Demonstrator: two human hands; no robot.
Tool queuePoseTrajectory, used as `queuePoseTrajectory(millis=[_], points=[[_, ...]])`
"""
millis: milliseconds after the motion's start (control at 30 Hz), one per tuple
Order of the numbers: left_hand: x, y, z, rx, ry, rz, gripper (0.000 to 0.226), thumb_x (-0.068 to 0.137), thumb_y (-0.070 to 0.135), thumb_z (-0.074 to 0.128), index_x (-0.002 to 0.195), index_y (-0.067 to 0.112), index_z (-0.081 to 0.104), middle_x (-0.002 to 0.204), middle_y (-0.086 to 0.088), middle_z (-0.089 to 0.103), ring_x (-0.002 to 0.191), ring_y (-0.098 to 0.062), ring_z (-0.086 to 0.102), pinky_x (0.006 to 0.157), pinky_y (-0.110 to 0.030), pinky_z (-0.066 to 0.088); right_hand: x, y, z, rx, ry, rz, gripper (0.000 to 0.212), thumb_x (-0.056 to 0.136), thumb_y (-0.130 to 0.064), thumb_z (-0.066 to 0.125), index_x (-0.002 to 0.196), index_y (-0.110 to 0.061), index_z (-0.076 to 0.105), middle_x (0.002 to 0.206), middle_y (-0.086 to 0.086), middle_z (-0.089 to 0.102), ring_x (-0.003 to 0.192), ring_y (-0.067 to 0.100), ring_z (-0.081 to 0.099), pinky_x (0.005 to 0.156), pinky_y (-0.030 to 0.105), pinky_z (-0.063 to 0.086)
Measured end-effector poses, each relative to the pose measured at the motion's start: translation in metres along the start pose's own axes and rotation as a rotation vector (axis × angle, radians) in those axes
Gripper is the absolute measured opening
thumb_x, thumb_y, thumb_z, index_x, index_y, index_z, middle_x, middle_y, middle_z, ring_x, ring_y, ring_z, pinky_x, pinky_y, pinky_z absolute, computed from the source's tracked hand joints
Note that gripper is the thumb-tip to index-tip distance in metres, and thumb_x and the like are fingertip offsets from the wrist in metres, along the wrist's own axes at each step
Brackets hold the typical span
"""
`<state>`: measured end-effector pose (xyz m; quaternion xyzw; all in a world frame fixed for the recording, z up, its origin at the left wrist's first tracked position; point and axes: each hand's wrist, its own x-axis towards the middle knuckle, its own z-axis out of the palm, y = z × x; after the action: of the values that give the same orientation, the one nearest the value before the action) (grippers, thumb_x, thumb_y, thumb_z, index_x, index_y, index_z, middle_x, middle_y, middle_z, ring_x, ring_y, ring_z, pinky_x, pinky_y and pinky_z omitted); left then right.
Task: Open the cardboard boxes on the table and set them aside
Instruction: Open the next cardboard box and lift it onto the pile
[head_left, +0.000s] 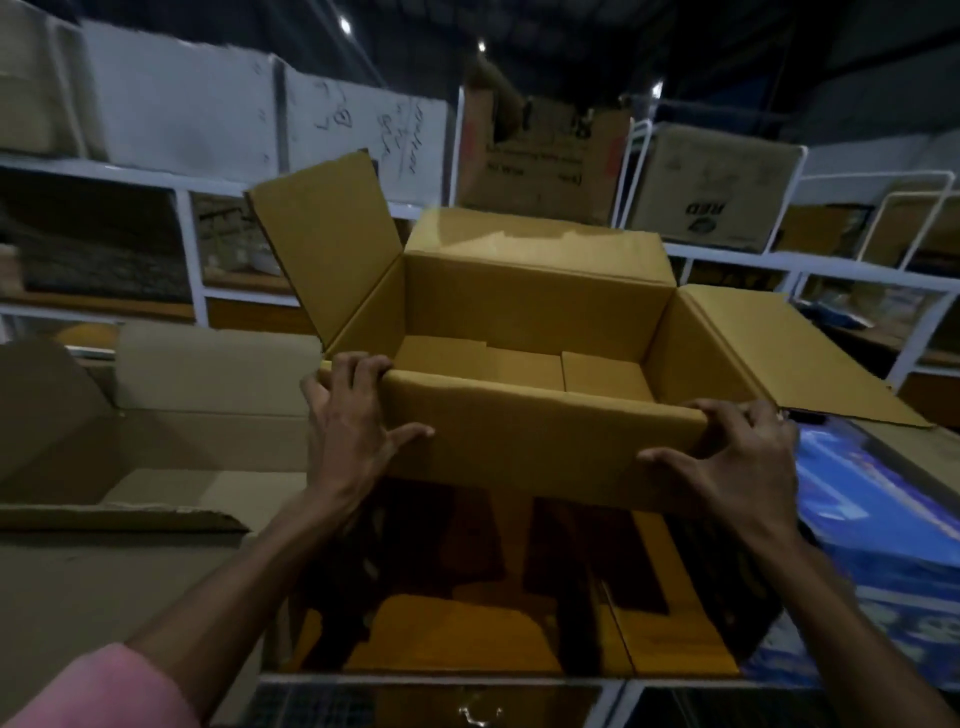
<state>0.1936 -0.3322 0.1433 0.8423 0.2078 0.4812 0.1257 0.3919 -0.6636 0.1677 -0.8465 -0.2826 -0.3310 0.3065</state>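
An open, empty yellow-brown cardboard box (535, 447) is held up in front of me, above the table. Its left flap stands up, its right flap lies out flat, and its far flap tilts back. My left hand (353, 421) grips the near left corner, fingers hooked over the rim and thumb on the front wall. My right hand (737, 457) grips the near right corner the same way. Flat yellow cardboard (467, 634) lies in shadow on the table below the box.
A large open grey-brown box (156, 431) stands to the left. A blue printed carton (883, 519) sits at the right. White shelving (192, 249) with more cartons and white boards fills the back. The table's front edge (441, 678) runs near the bottom.
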Motion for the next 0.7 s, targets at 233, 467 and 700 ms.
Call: queuePoseTrajectory(millis=[233,467,700], points=[[0.032,-0.066,-0.095,0.136,0.103,0.021,0.087,0.059,0.048,0.093,0.127,0.017,0.049,0.129,-0.01,0.044,0.11,-0.042,0.043,0.083,-0.047,0.041,0.022,-0.102,0.026,0.095,0.002,-0.1,0.09,0.055,-0.078,0.066,0.124,-0.021,0.063,0.117,0.013,0.05,0.11,0.039,0.044,0.081,0.048,0.047],[0.054,-0.175,-0.175,0.142,0.159,-0.032,0.088,0.057,0.044,0.095,0.127,0.015,0.051,0.128,-0.013,0.045,0.113,-0.043,0.042,0.089,-0.054,0.043,0.036,-0.235,0.079,0.121,0.0,-0.166,0.094,0.055,-0.081,0.063,0.125,-0.019,0.062,0.118,0.015,0.05,0.111,0.04,0.044,0.084,0.048,0.047],[0.062,-0.309,-0.257,0.174,0.108,-0.096,0.087,0.06,0.041,0.095,0.129,0.014,0.051,0.132,-0.012,0.044,0.119,-0.04,0.04,0.088,-0.053,0.047,0.007,-0.371,0.158,0.119,-0.06,-0.164,0.095,0.055,-0.085,0.061,0.125,-0.02,0.062,0.117,0.015,0.051,0.111,0.04,0.047,0.083,0.042,0.04]])
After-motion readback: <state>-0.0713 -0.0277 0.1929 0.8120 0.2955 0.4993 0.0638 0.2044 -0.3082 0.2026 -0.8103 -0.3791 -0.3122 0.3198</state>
